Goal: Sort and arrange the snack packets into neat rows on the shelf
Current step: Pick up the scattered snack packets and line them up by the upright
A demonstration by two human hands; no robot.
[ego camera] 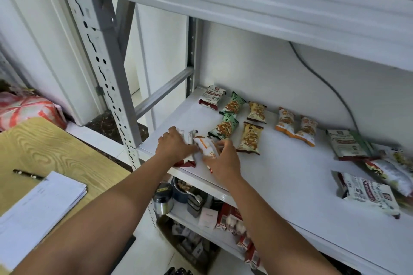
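On the white shelf [279,163], small snack packets lie in loose rows: a white-and-red one [210,97] at the back left, two green ones [232,104] [224,127], two yellow-brown ones [257,112] [249,138], two orange-and-white ones [285,121] [306,130]. My left hand [176,147] presses on a white-and-red packet [185,163] at the shelf's front left edge. My right hand [223,161] grips an orange-and-white packet [206,145] beside it. A loose heap of packets [366,163] lies at the right.
An upper shelf board [245,6] hangs close overhead. A perforated steel upright [105,82] stands left of the shelf. A grey cable [330,87] runs down the back wall. A wooden table [44,147] with papers and a pen lies at the left. The lower shelf holds jars and boxes [196,203].
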